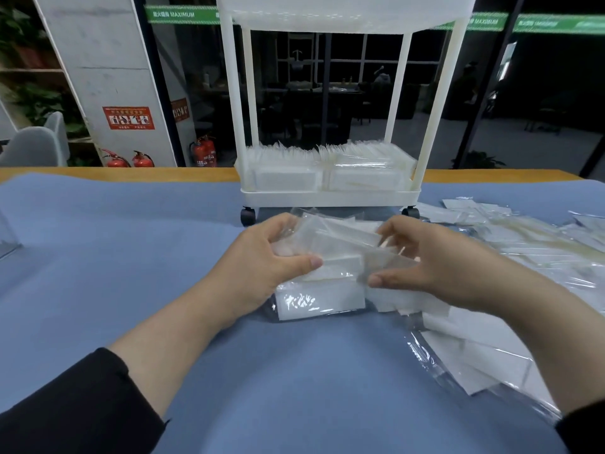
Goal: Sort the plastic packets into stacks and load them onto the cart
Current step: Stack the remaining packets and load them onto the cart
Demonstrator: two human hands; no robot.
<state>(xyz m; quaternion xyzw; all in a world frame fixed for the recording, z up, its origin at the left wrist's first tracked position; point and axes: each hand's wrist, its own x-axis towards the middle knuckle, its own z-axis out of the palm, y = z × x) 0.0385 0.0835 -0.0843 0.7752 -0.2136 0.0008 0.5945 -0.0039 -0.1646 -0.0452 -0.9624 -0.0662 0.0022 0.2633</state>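
Blue table cloth lies under my left hand and right hand, both gripping a bundle of packets near the white cart.

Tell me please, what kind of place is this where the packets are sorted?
Probably an office or workshop room, at night. A blue-covered table stands before dark glass walls, red fire extinguishers and a safety notice sit by a pillar, and a white cart holds stacked packets.

Indoor workroom, dark glazing behind.
A blue cloth is spread over a wooden table; a grey pillar, red fire extinguishers, grey chairs and shelved plants are seen left.
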